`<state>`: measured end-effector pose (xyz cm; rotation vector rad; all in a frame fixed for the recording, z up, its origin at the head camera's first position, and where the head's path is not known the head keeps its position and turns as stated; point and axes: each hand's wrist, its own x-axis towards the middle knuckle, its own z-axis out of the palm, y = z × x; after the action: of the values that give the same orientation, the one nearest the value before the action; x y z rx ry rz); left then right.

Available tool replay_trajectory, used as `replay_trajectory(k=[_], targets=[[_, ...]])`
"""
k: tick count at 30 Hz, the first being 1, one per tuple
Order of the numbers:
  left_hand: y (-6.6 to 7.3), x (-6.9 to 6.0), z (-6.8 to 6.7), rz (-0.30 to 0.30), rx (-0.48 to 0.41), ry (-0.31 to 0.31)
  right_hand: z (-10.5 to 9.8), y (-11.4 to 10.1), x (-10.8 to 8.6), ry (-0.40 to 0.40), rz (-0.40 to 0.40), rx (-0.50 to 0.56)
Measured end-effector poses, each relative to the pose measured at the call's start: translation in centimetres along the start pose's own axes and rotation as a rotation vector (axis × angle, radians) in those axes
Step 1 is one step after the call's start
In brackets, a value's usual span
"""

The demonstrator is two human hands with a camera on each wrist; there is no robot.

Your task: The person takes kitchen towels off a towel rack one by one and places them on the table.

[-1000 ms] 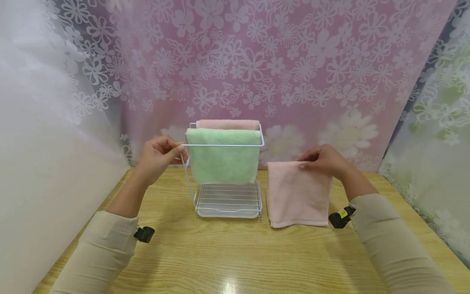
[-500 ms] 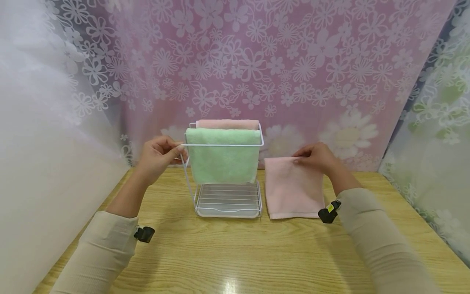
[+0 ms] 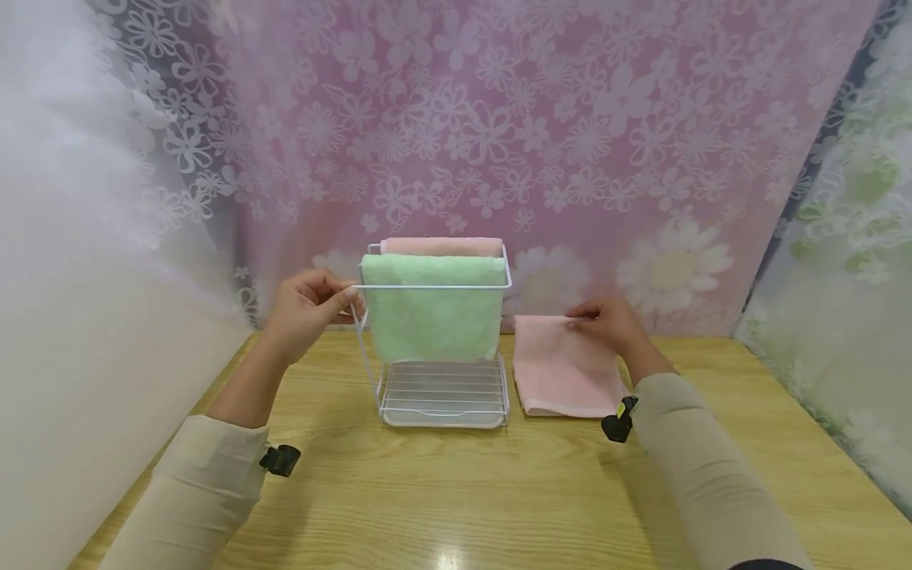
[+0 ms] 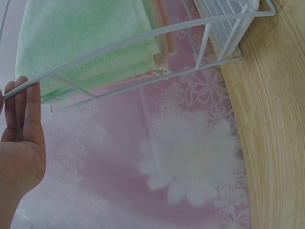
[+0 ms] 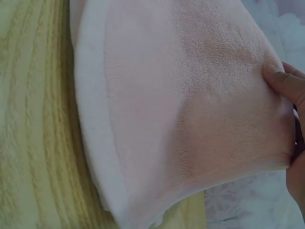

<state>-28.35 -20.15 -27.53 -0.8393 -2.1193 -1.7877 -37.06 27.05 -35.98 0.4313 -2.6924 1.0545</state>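
Observation:
A white wire rack (image 3: 445, 412) stands on the table with a green towel (image 3: 435, 317) draped over a bar and a pink towel (image 3: 442, 247) hung behind it. My left hand (image 3: 306, 313) pinches the rack's upper left front corner; in the left wrist view its fingers (image 4: 33, 112) lie against the white wire. To the right of the rack, my right hand (image 3: 606, 323) pinches the top edge of a second, folded pink towel (image 3: 563, 368). That towel's lower part meets the table, and its white-edged hem (image 5: 97, 109) shows in the right wrist view.
The wooden table (image 3: 427, 499) runs up to a pink flowered curtain (image 3: 456, 119) behind the rack. A white wall or sheet (image 3: 107, 317) rises on the left, and a pale flowered curtain (image 3: 848, 317) on the right.
The right hand has shifted left with the pink towel, rising slightly and then lowering, so the towel's lower part slumps onto the table. The left hand keeps its place on the rack.

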Motion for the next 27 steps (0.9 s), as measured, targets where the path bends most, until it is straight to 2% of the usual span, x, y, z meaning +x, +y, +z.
replay_trajectory(k=[8,15,17,24,27], targets=[[0.3,0.3,0.3,-0.008,-0.010,0.009,0.4,0.4,-0.6,-0.019,0.046,-0.004],[0.6,0.0,0.6,-0.027,0.012,0.055,0.7,0.7,-0.8,0.028,-0.016,-0.008],[0.6,0.0,0.6,-0.024,0.014,0.067,0.8,0.7,-0.8,0.030,-0.010,-0.003],[0.9,-0.1,0.8,-0.025,0.102,0.111,1.0,0.7,-1.5,-0.028,0.095,0.017],[0.8,0.0,0.8,-0.019,0.123,0.123,1.1,0.5,-1.8,-0.043,0.109,0.005]])
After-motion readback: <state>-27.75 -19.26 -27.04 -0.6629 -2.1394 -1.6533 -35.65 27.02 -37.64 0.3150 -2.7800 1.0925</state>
